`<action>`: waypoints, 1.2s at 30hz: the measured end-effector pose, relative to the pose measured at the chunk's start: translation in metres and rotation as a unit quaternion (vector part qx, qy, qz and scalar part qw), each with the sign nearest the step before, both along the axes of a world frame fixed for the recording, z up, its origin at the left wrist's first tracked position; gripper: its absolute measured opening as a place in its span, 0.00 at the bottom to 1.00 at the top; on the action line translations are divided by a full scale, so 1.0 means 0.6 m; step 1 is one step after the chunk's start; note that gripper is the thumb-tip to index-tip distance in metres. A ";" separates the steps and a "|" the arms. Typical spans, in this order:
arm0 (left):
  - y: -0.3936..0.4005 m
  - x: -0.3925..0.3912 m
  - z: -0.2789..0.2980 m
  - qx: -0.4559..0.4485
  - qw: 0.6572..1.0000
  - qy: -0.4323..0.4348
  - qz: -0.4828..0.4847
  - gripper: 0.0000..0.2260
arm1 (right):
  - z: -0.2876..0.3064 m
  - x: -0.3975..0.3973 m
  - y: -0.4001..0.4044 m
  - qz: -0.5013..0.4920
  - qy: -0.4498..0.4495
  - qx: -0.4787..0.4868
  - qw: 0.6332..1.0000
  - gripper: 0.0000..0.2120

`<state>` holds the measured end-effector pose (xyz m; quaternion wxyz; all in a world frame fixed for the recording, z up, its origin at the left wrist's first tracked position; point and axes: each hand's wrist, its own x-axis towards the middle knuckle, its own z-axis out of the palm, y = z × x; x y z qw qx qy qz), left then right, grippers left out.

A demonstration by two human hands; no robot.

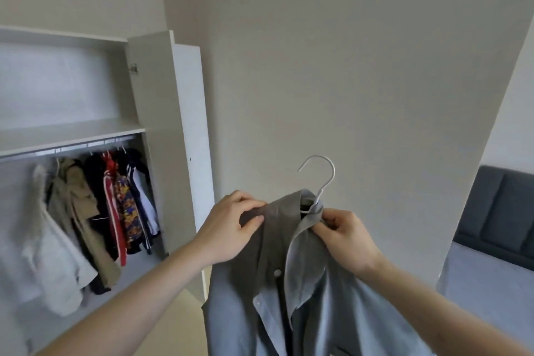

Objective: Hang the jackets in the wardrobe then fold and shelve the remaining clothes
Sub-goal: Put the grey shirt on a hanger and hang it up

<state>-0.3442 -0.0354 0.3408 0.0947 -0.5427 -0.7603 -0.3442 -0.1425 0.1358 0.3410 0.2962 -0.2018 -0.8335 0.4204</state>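
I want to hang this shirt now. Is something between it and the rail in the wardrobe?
Nothing visible blocks the way. The wardrobe door stands open, and the shirt, held by the left hand and right hand, faces open space. The rail already carries clothes, mostly toward its right end.

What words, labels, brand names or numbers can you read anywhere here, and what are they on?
None can be read.
Blue-grey shirt: no label or print visible.
Clothes on the wardrobe rail: blurred; the patterned garment shows colours only, no letters.
White hanger: unmarked.
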 end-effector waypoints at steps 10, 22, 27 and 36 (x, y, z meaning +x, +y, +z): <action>-0.133 -0.173 -0.010 -0.005 0.995 -0.094 0.036 0.06 | -0.028 -0.253 -0.120 0.150 0.014 -0.024 0.988 0.05; -0.263 -0.459 -0.036 0.009 0.996 -0.046 0.075 0.06 | -0.037 -0.578 -0.246 0.223 0.011 -0.062 0.973 0.08; -0.340 -0.508 -0.035 0.106 0.978 -0.048 0.174 0.08 | -0.058 -0.690 -0.280 0.193 0.036 -0.106 0.975 0.08; -0.344 -0.487 -0.114 -0.114 0.937 -0.264 0.201 0.23 | -0.085 -0.913 -0.325 0.190 -0.001 -0.235 0.953 0.05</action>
